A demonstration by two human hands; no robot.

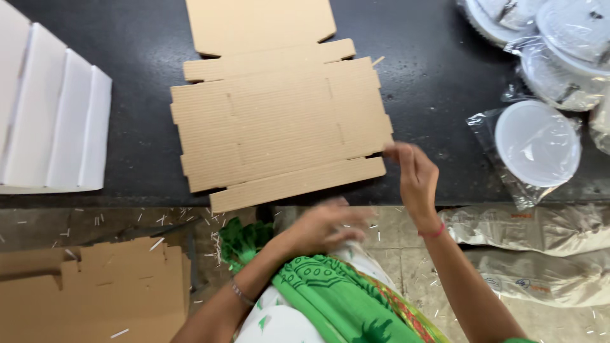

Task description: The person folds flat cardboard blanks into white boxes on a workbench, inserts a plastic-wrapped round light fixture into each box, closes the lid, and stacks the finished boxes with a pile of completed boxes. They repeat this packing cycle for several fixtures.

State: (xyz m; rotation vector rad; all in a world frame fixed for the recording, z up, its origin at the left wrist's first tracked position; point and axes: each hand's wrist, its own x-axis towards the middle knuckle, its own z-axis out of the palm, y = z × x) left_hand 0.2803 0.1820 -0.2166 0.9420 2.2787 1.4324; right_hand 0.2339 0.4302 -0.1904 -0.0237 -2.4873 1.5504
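Cardboard everywhere in this one lol. So there's a flat die-cut cardboard box blank (279, 124) lying unfolded on a dark tabletop (140, 57), corrugated side up, with its long flaps spread out toward the near and far edges of the table. Nothing folded up on it yet, it's completely flat.

Right hand (416, 178) is up at the blank's near right corner, fingers bent and pinched down right where the side tab meets the bottom flap. Looks like the fingertips are touching or lightly nipping that corner, but whether it has a proper hold on the card is hard to tell. There's a red band on that wrist.

Left hand (324, 225) is blurry, hovering just below the table edge near the lower flap, fingers loosely curled and holding nothing as far as I can see. It sits over the person's green and white patterned clothing (324, 298).

Other stuff: a stack of white folded boxes (54, 114) at the left end of the table, round white lidded containers in clear plastic bags (537, 143) at the right, more brown cardboard blanks (95, 286) down on the floor at left, and bagged packs (527, 228) on the floor at right
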